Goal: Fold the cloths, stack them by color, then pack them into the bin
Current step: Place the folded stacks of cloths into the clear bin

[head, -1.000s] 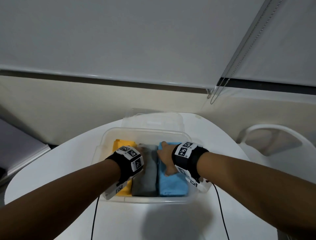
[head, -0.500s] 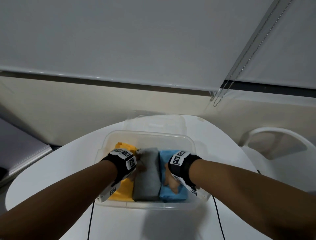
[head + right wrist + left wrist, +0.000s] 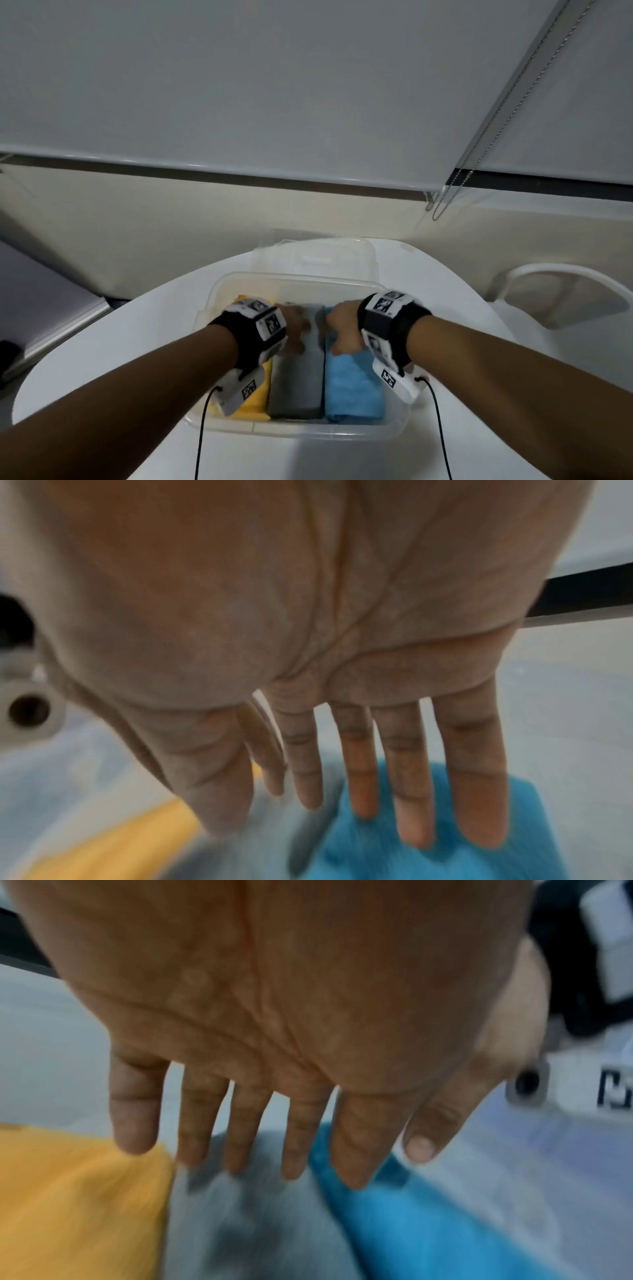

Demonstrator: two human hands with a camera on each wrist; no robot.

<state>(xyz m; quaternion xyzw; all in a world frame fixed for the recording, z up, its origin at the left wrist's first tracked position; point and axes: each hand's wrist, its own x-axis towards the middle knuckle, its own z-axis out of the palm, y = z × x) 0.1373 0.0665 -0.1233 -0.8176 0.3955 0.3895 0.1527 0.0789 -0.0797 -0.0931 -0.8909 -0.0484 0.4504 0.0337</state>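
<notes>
Whereas a second ago both hands pressed low into the packed cloths, they now sit higher over the clear bin (image 3: 394, 426), which lies on the white table (image 3: 102, 346). Under the left hand (image 3: 294, 325) is the grey stack (image 3: 296, 387), with the yellow stack (image 3: 255, 401) to its outer side; the wrist view shows its fingers (image 3: 246, 1131) straight and spread, holding nothing, tips over the grey cloth. Beneath the right hand (image 3: 344, 325) lies the blue stack (image 3: 352, 387), and its fingers (image 3: 411, 777) are likewise extended and empty above it. Black-and-white square markers show on both wristbands (image 3: 265, 323); lettering at the left wrist view's edge is cut off and unreadable.
</notes>
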